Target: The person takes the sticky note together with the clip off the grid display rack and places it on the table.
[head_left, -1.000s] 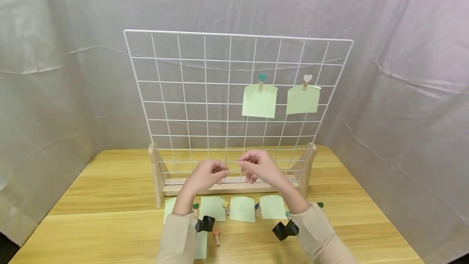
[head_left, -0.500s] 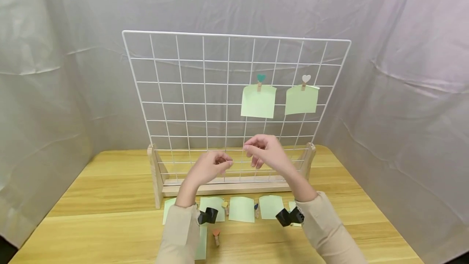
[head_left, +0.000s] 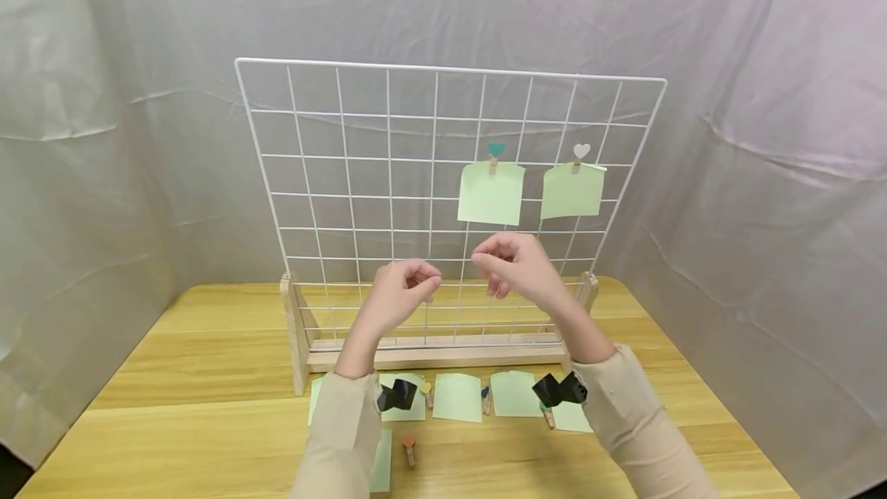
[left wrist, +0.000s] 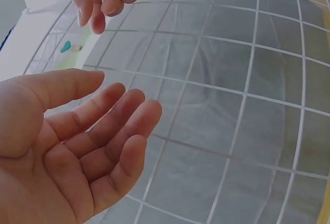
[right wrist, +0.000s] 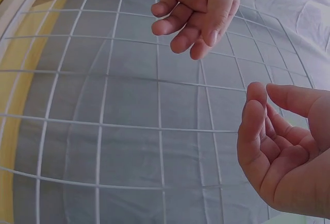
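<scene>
In the head view, my left hand point(head_left: 398, 299) hovers in front of the lower part of a white wire grid panel point(head_left: 333, 63), fingers loosely bent. To its right and slightly higher is my right hand point(head_left: 523, 268), its thumb near the fingertips. The left wrist view shows the left palm point(left wrist: 62, 167) with nothing in it; no object shows between the right fingers point(right wrist: 251, 131) in the right wrist view. Above the right hand, two pale green notes point(head_left: 490, 195) hang on the grid, one under a teal heart clothespin point(head_left: 496, 149), the other under a white heart clothespin point(head_left: 581, 151).
Pale green notes point(head_left: 457, 399) lie in a row on the wooden table point(head_left: 173, 422) before the grid's wooden stand point(head_left: 294, 337). Small heart clothespins lie among them, including a yellow one point(head_left: 426, 391) and an orange one point(head_left: 410, 449). Grey cloth point(head_left: 125, 175) surrounds the table.
Both hands have risen in front of the grid, and the right has also shifted rightward, widening the gap between them. The hanging notes stay in place.
</scene>
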`<state>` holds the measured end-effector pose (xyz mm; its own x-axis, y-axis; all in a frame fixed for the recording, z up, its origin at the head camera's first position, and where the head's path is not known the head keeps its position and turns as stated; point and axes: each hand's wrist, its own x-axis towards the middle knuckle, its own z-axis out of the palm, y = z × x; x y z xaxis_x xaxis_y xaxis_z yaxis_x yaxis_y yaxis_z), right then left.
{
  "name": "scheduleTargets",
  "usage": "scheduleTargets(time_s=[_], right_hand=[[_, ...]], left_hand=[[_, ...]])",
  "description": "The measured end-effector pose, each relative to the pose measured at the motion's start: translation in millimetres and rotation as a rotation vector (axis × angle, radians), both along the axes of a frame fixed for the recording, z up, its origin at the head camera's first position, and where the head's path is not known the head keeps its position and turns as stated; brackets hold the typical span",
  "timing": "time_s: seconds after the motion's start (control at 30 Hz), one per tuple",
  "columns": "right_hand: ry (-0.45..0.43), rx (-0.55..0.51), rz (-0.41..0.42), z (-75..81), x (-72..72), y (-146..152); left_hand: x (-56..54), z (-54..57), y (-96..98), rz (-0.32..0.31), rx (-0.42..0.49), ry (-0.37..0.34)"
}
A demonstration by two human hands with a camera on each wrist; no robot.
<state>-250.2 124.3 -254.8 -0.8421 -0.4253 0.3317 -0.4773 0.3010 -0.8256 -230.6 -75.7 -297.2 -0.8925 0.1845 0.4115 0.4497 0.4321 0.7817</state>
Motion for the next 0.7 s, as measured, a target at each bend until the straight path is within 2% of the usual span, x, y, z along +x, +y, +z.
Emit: scheduleTargets(time_s=[0.2, 0.37, 0.57, 0.7], right_hand=[[-0.003, -0.013, -0.009, 9.4, -0.3, 1.1], [-0.009, -0.023, -0.018, 15.7, -2.6, 2.8], [0.005, -0.040, -0.045, 27.2, -6.8, 5.0], [-0.027, -0.064, -0.053, 35.7, -8.3, 5.7]], left_hand=[[-1.0, 10.7, 3.6, 0.028, 0.060, 0.013], [-2.7, 18.2, 7.0, 0.057, 0.093, 0.068], [-5.4, 28.5, 10.8, 0.016, 0.224, 0.081], [-7.3, 35.3, 12.7, 0.021, 0.272, 0.085]])
